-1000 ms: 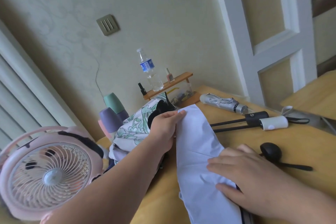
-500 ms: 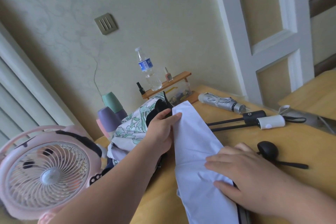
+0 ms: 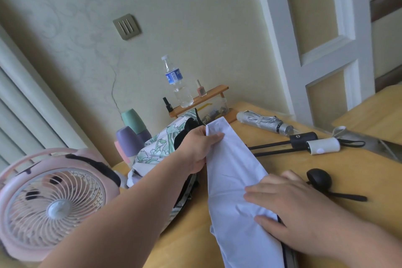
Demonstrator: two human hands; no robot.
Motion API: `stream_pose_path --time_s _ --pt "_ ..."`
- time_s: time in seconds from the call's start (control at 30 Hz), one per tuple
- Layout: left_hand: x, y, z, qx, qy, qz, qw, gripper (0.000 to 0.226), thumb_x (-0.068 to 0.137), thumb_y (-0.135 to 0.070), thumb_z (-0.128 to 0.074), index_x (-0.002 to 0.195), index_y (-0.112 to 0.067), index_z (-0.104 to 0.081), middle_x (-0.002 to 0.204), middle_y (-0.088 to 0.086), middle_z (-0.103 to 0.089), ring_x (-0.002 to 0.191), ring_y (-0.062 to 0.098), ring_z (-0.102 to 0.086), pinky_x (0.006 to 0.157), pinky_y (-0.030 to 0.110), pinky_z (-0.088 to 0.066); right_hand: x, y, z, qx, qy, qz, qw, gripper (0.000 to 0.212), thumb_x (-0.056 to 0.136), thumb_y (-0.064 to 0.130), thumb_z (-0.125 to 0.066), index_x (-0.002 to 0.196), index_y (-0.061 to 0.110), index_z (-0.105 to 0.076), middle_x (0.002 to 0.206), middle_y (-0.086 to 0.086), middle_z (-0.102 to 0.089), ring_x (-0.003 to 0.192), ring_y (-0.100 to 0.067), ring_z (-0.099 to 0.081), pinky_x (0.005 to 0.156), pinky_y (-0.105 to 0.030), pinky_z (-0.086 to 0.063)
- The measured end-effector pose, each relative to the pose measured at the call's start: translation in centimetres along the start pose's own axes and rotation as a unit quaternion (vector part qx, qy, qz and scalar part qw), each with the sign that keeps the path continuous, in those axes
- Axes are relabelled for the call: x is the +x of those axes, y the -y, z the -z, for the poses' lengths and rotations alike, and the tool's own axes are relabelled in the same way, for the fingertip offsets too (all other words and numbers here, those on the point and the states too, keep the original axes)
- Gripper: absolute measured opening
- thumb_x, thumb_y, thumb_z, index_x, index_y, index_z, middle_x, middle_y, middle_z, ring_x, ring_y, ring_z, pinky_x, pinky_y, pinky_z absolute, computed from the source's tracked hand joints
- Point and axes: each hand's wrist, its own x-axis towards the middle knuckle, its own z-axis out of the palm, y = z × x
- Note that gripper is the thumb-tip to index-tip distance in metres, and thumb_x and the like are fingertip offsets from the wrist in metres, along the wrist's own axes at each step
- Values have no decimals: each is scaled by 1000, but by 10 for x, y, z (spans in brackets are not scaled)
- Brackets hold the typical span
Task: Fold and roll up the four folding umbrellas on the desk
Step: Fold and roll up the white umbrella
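A pale lavender umbrella canopy (image 3: 230,172) lies stretched along the wooden desk (image 3: 282,159). My left hand (image 3: 195,148) pinches its far tip, thumb on top. My right hand (image 3: 289,209) lies on the near part of the fabric with fingers spread. A floral green-and-white umbrella (image 3: 156,148) is heaped behind my left hand. A rolled silver umbrella (image 3: 263,123) lies at the far side. Two thin black shafts run to a black handle (image 3: 302,138) and a white handle (image 3: 323,146). A round black handle with strap (image 3: 318,179) sits just beyond my right hand.
A pink desk fan (image 3: 52,200) stands at the near left. Stacked green and purple cups (image 3: 132,130) are behind the floral umbrella. A water bottle (image 3: 178,85) and nail polish stand on a small wooden shelf (image 3: 208,97) against the wall. A white door frame is at right.
Almost nothing has changed. My left hand keeps its pinch on the canopy tip and my right hand stays on the fabric; the view shifted slightly.
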Motion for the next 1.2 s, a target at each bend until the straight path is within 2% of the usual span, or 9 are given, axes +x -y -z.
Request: stream_pose_path --time_s 0.1,0.17,0.27,0.37,0.63,0.77,0.87,1.03,1.2 --pt "-6 1 -4 -19 -9 -17 1000 25 94 -14 -73 118 -8 -70 110 11 -77 100 30 -75 89 47 -61 2 -1 1 23 27 -12 999 48 84 61 -47 123 42 -67 127 33 -61 115 8 -53 91 -27 -48" --pt "-13 0 -4 -32 6 -25 999 25 94 -15 -73 118 -6 -70 112 13 -76 102 32 -74 90 48 -60 0 -6 -3 52 18 7 998 62 84 67 -34 138 47 -55 140 36 -49 130 11 -37 109 -23 -28" --pt "-30 -4 -2 -61 42 -43 996 23 96 -14 -69 114 1 -71 114 19 -75 103 35 -73 92 47 -59 -5 -9 1 78 9 15 997 57 89 67 -45 143 48 -50 143 36 -42 134 11 -22 110 -9 -11" --pt "-49 -9 -1 -84 61 -70 992 25 96 -13 -67 113 4 -71 114 22 -74 100 35 -72 89 44 -60 -4 -10 5 97 -12 -5 995 49 89 59 -62 135 41 -60 132 30 -55 130 6 -34 105 -5 -18" --pt "-117 7 1 -5 83 -196 977 27 87 -23 -80 99 2 -76 107 28 -73 106 53 -66 95 59 -52 -2 -12 7 122 0 -55 991 53 75 65 -60 115 32 -72 110 23 -66 110 2 -54 93 -24 -49" --pt "-155 31 0 52 87 -234 967 19 85 -21 -82 84 -3 -78 85 19 -76 80 22 -68 73 35 -53 -2 -17 15 122 -30 -84 988 40 69 61 -69 94 31 -77 88 25 -62 93 -2 -56 85 -31 -52" --pt "-176 50 -4 94 109 -262 954 12 87 -18 -76 94 -10 -81 103 10 -79 102 21 -73 86 37 -56 -3 -24 18 140 -53 -121 981 38 62 68 -65 83 36 -67 89 19 -60 93 -5 -56 81 -40 -52" --pt "-193 77 -7 187 112 -332 918 11 94 -15 -71 96 -20 -81 124 -10 -73 125 13 -64 117 31 -36 -8 -27 21 151 -4 -161 975 39 73 47 -73 109 46 -57 102 26 -61 100 -1 -59 89 -36 -53" --pt "-197 94 -6 221 158 -334 903 11 94 -9 -72 91 -15 -80 131 -8 -70 133 15 -58 123 39 -25 -6 -24 21 99 38 -141 984 49 82 35 -64 129 48 -60 120 24 -59 113 -11 -58 104 -37 -45"
